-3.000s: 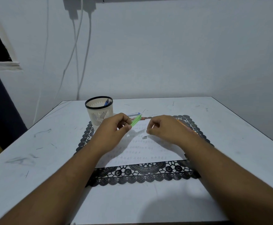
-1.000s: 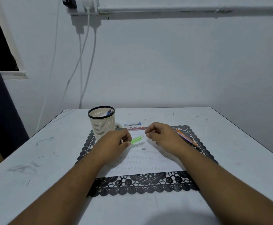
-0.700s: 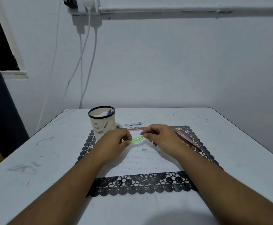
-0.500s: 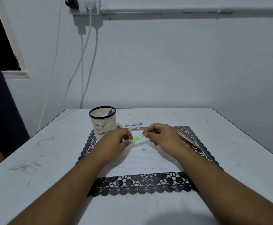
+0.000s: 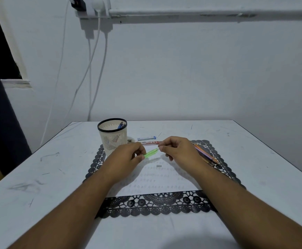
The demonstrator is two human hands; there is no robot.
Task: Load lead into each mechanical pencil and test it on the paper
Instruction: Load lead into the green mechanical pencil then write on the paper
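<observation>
My left hand grips a translucent green mechanical pencil above the paper, its free end pointing right and away. My right hand pinches its thumb and forefinger at that free end; what it pinches is too thin to see. The white paper with rows of pencil marks lies on a black lace mat. A small grey piece lies on the paper. A red lead case and a blue lead case lie behind the hands. Several pencils lie to the right of my right hand.
A white mesh pen cup with a black rim stands at the mat's back left corner, holding a blue pen. The white table carries scuff marks. Cables hang down the wall from a socket strip behind the table.
The camera tilted up. My left hand lowered the green pencil toward the paper, and my right hand moved left until its pinched fingers met the pencil's free end.
</observation>
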